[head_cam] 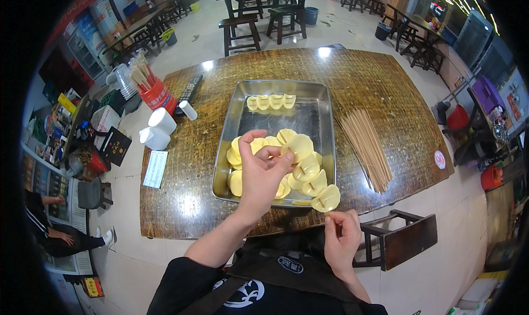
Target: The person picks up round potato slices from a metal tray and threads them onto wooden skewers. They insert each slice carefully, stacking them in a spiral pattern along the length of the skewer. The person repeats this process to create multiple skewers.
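My right hand (pixel 343 238) pinches the lower end of a thin wooden skewer threaded through several round potato slices (pixel 306 168). With thumb and fingers, my left hand (pixel 264 162) holds the uppermost slice on that skewer. The row slants over the near right part of a rectangular steel tray (pixel 332 129). Loose yellow slices (pixel 235 183) lie in the tray below and beside my left hand, which hides some of them. At the tray's far end rests a row of overlapping slices (pixel 271 102), with short stretches of skewer showing.
A bundle of wooden skewers (pixel 365 149) lies right of the tray on the wooden table (pixel 198 215). To the left are white containers (pixel 155 135), a printed sheet (pixel 155 169), a remote control (pixel 190 92) and a red skewer holder (pixel 159 96). A wooden stool (pixel 407 240) stands near my right arm.
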Demonstrator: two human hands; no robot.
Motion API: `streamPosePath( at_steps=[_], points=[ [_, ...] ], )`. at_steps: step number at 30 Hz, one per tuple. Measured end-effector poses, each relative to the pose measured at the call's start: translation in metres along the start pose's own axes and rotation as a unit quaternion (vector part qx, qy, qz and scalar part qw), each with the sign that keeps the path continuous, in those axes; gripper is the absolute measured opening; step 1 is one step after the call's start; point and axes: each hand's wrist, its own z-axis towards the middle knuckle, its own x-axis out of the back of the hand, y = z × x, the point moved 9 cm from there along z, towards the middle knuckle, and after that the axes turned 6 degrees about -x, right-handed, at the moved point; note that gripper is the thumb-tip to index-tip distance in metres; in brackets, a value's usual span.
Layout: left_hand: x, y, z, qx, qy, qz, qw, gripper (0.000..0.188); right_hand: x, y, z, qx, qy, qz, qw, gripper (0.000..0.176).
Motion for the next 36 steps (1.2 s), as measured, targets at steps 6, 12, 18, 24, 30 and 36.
streamPosePath(
  at_steps=[6,12,18,24,30,36],
  points=[
    [-0.005,-0.028,0.012,0.179,-0.097,-0.114,0.972,0.021,0.0,0.0,-0.001,-0.002,-0.012,0.003,1.0,0.007],
    [-0.004,-0.026,0.014,0.168,-0.095,-0.066,0.979,0.017,0.001,0.0,-0.002,-0.001,-0.013,-0.017,1.0,0.007],
    [-0.008,-0.021,0.012,0.154,-0.075,-0.05,0.984,0.014,0.0,-0.003,-0.001,0.014,-0.009,-0.022,1.0,0.009],
    [-0.025,-0.016,0.002,0.179,-0.145,-0.276,0.933,0.043,0.005,-0.007,0.004,0.034,0.02,-0.001,0.999,0.01],
    [-0.05,-0.031,-0.044,0.112,-0.222,-0.098,0.964,0.06,-0.001,-0.013,0.011,0.02,0.015,0.054,0.998,0.015],
    [-0.027,-0.025,-0.031,0.063,-0.117,-0.074,0.988,0.057,0.02,0.017,0.053,0.026,0.021,-0.03,0.999,0.014]
  ],
)
